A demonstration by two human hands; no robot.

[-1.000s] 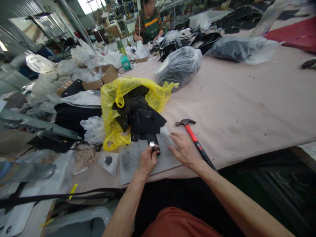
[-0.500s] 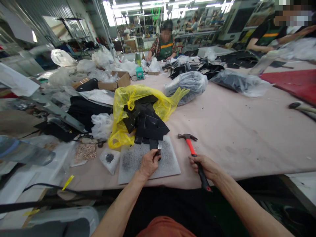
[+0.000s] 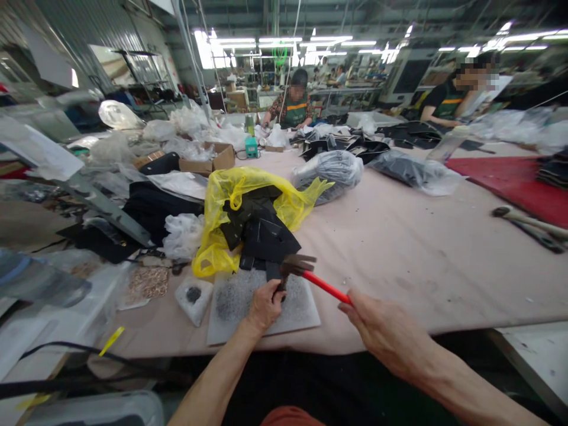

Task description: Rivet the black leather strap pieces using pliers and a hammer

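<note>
Right hand (image 3: 377,328) is clenched around one red-handled hammer (image 3: 310,275), its dark steel head blurred above the left hand (image 3: 265,305). Left hand pinches a small black piece (image 3: 276,273) on one grey, speckled square pad (image 3: 261,299). Behind: one crinkled yellow plastic bag (image 3: 231,201) of flat black pieces on the beige bench (image 3: 421,248).

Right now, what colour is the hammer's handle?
Bright red, on the steel-headed hammer in the right hand; head view.

The dark steel head of the red-handled hammer (image 3: 296,264) at frame centre is motion-blurred. The right hand (image 3: 380,327) covers the handle's lower end. The left hand (image 3: 265,304) hides most of the small black piece (image 3: 281,286) its fingers pinch.
</note>
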